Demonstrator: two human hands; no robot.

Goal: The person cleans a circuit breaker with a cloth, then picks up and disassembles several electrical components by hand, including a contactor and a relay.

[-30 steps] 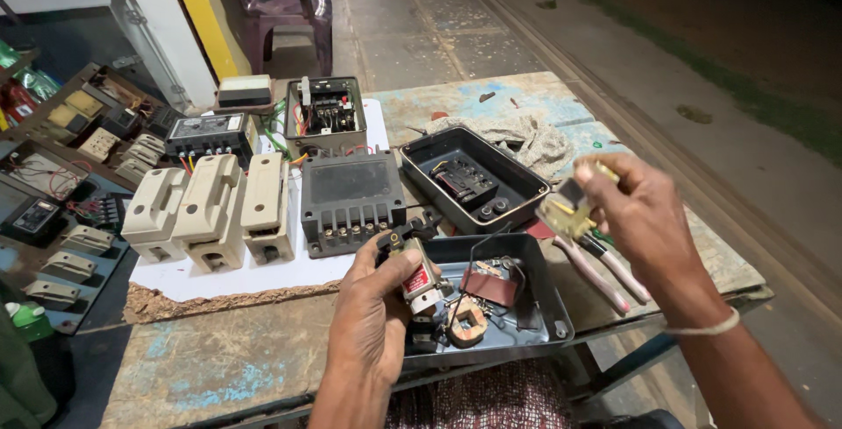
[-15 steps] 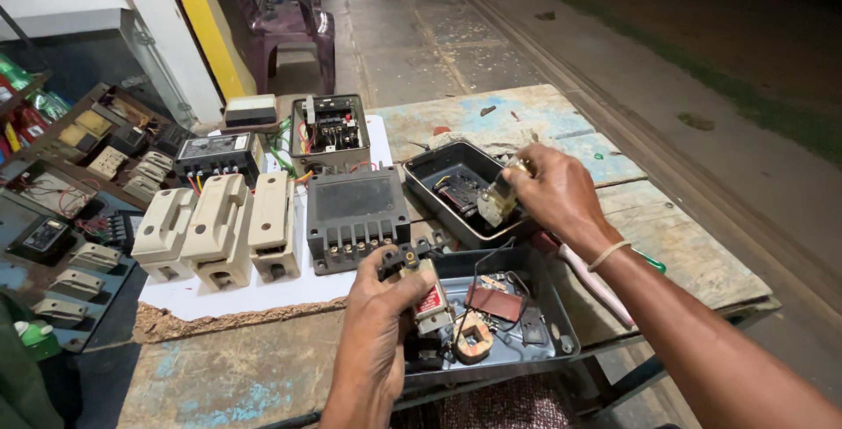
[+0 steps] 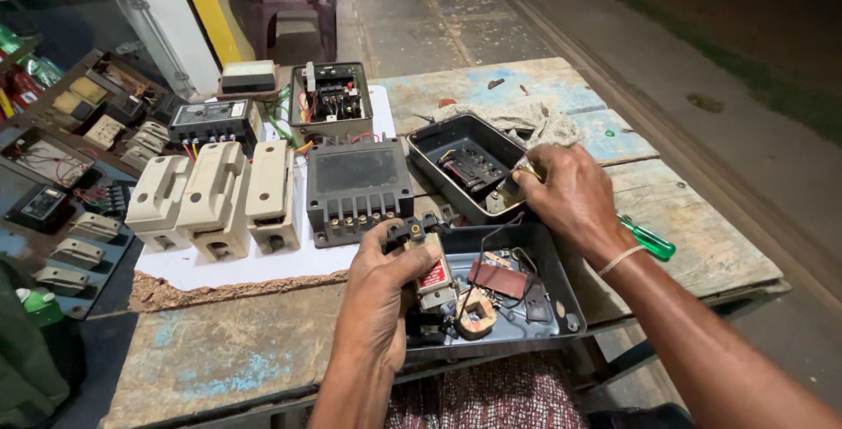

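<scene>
The left hand (image 3: 379, 293) is clenched around a small relay block (image 3: 427, 264) with a red label, holding it over the near tray (image 3: 561, 282) at 6 o'clock. In that tray lie a copper coil (image 3: 476, 316), a brown board (image 3: 497, 278) and dark loose parts. The right hand (image 3: 570, 196) sits at 3 o'clock of the relay, fingers pinched on a small brass-coloured part (image 3: 524, 168) at the rim of the black box (image 3: 430, 144) — this box holds a dark terminal block (image 3: 474, 168) on its floor. A green screwdriver (image 3: 647, 238) lies on the table (image 3: 219, 341) just past the right wrist. At 12 o'clock of the left hand stands a grey cover (image 3: 358, 185); beyond it, an open switch box (image 3: 329, 100) shows wiring inside. Three cream switches (image 3: 215, 196) sit at 10 o'clock on a white sheet (image 3: 263, 262) — touching side by side.
</scene>
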